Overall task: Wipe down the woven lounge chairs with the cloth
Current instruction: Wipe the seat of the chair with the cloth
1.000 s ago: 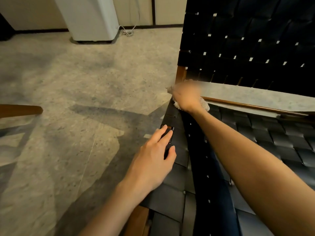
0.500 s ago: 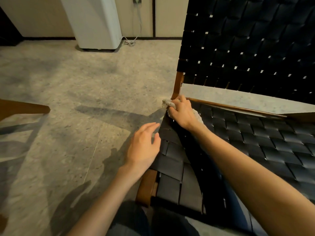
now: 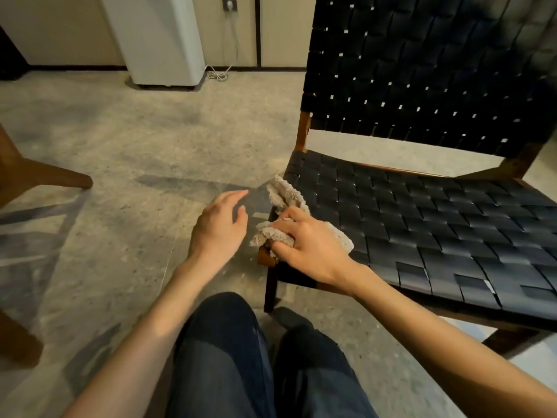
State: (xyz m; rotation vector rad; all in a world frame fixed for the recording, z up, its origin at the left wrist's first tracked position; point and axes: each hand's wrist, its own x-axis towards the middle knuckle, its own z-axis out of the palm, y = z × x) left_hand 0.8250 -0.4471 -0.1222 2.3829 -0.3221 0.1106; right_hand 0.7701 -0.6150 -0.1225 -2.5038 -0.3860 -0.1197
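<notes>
- Fingers [image 3: 289, 227] of the right hand [image 3: 310, 242] curl around a crumpled beige cloth [image 3: 286, 197], pressing it onto the near left corner of the seat.
- Left hand [image 3: 218, 229] hovers over the speckled floor [image 3: 120, 131] just left of that corner, fingers loosely spread, holding nothing.
- Woven lounge chair [image 3: 422, 218], black straps on a brown wooden frame, fills the right side.
- Legs in dark trousers [image 3: 229, 357] show nearest, at centre.
- Far off stands a white appliance [image 3: 156, 40], a cable [image 3: 218, 75] coiled on the floor beside it.
</notes>
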